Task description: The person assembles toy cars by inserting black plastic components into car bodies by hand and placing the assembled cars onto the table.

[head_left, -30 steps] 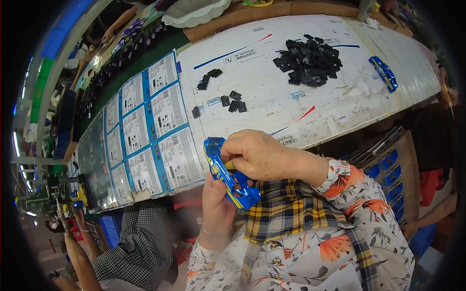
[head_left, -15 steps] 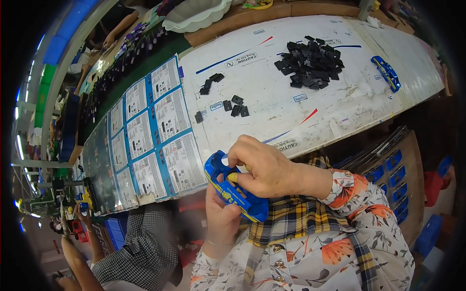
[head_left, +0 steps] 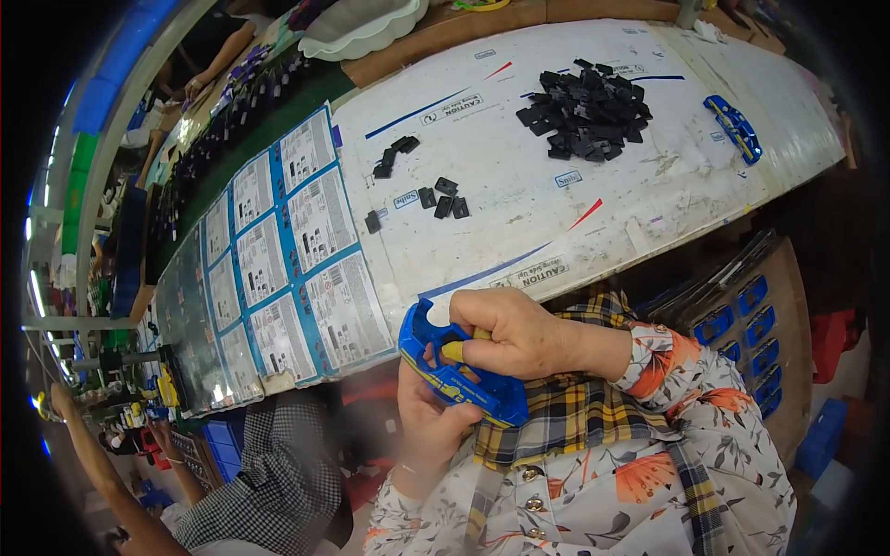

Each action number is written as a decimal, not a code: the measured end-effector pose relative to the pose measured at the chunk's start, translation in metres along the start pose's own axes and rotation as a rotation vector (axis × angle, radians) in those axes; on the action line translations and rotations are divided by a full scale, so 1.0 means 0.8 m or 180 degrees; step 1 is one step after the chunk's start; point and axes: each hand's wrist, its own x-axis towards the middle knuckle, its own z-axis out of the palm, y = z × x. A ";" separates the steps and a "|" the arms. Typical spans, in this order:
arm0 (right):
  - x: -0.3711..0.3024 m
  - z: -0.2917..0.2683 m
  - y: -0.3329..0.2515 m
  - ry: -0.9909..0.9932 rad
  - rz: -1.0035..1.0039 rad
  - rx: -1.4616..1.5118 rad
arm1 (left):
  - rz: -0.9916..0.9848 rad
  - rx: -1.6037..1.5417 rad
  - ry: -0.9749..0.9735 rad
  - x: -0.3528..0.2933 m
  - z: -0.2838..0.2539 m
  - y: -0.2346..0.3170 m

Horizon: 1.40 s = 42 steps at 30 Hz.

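Observation:
A blue toy car body [head_left: 464, 385], printed with yellow along its side, is held tilted over my lap, just off the table's near edge. My left hand [head_left: 430, 415] grips it from below and the near side, thumb on the printed flank. From the right, my right hand [head_left: 521, 335] reaches over the top, its fingers bent into the open shell. Yellow covers wrap some of its fingertips. Whether a small part is pinched inside cannot be made out. On the table lie a large pile of flat black plastic pieces [head_left: 593, 116] and a smaller cluster of black pieces [head_left: 445, 198].
Another blue car body [head_left: 732, 130] lies at the table's right. Printed sheets [head_left: 320, 218] cover the left part of the white table [head_left: 501, 236]. Below right, a cardboard tray [head_left: 788, 361] holds several blue car bodies. A pale basin [head_left: 362, 28] stands behind; a co-worker's arm [head_left: 102, 463] shows lower left.
Both hands and the car body have shifted slightly right and down. The car body has turned a little, showing more of its printed side. My right fingers have shifted within the shell.

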 end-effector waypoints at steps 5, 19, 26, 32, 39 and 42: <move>0.003 0.008 0.011 0.0091 -0.0152 -0.0114 | 0.0011 0.0017 -0.0010 0.008 -0.001 0.003; -0.035 -0.206 0.047 0.2051 -0.0482 -0.3489 | 0.1171 0.3201 0.1571 0.056 -0.253 0.108; -0.163 -0.400 0.094 0.4110 0.2096 -0.4490 | 0.0434 0.4686 0.2610 0.060 -0.319 0.144; -0.219 -0.428 0.142 0.4038 0.2008 -0.3880 | 0.1054 0.6234 0.2837 0.060 -0.302 0.131; -0.145 -0.310 0.073 0.3243 0.0094 0.1035 | 0.2502 0.5193 0.0743 0.060 -0.134 0.115; -0.094 -0.202 0.058 0.1799 0.0149 0.3318 | 0.1655 0.3895 -0.0134 0.061 -0.077 0.078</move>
